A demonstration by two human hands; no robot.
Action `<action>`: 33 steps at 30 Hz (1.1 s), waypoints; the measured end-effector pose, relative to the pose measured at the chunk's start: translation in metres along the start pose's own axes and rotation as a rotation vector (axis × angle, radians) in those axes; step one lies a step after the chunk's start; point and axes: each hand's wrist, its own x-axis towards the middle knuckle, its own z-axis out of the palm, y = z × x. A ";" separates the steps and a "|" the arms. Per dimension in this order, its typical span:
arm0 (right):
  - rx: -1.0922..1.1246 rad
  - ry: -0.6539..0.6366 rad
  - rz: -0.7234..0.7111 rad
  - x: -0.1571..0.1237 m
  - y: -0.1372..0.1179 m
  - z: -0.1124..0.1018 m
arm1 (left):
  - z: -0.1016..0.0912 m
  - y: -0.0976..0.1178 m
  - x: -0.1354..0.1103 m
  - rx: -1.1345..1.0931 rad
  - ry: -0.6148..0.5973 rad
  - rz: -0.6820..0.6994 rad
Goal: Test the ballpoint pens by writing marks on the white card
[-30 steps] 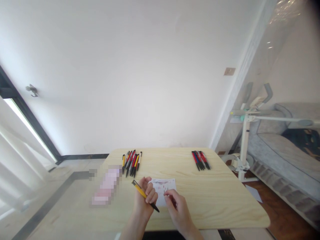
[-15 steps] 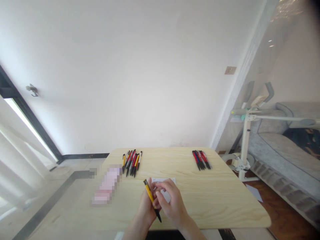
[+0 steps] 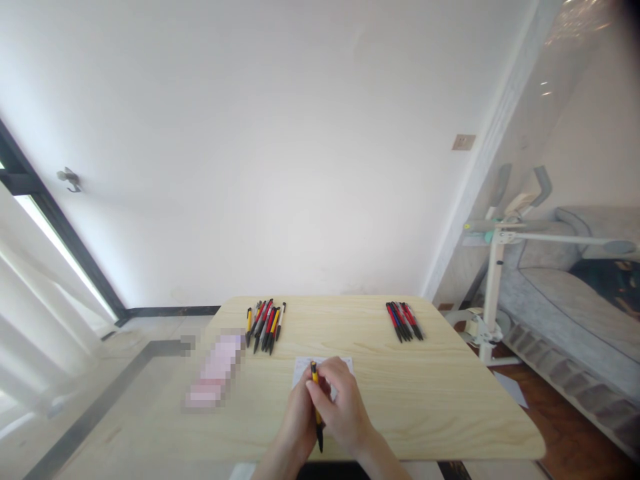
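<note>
Spanning the lower half of the head view, the pale wooden table (image 3: 425,400) stands against a plain white wall (image 3: 300,167). A grey sofa (image 3: 575,293) and a white stand (image 3: 493,280) are off to the right of it.

On the table's left part lies a pink oblong item (image 3: 215,370), blurred past telling. Just beside it, toward the far edge, is a loose group of pens (image 3: 265,323) in yellow, red, black and white. A second group of pens (image 3: 404,321), red, blue and black, lies well apart near the far right corner. A small printed sheet (image 3: 300,367) lies flat near the front edge, partly covered by the hands.

The left hand (image 3: 299,420) and right hand (image 3: 340,407) meet over that sheet. Both are curled shut on one yellow pen (image 3: 314,375), which stands nearly upright with its dark tip pointing down toward the person. The left hand wraps the lower barrel, and the right pinches the upper barrel between fingers and thumb.

For this two-handed grip, a sound method would be to hold the lower barrel firmly and let only the upper fingers work. The pen should be kept over the sheet, so that any loose part drops onto paper and not off the edge.

No tray, cup or box shows in the view — the pens of both groups lie bare on the wood.
</note>
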 end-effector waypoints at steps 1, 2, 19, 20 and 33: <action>0.037 0.012 0.031 0.000 0.002 -0.001 | 0.000 0.000 -0.001 0.041 -0.029 -0.010; 0.093 0.025 0.078 -0.001 0.004 -0.002 | -0.001 0.000 -0.003 0.093 -0.073 -0.034; 1.281 0.093 0.654 0.007 0.026 -0.016 | -0.031 -0.015 -0.014 0.830 -0.223 0.097; 1.299 0.063 0.676 0.007 0.026 -0.017 | -0.031 -0.016 -0.015 0.843 -0.237 0.098; 1.502 -0.124 0.741 0.001 0.034 -0.016 | -0.021 0.000 -0.024 0.833 -0.391 -0.015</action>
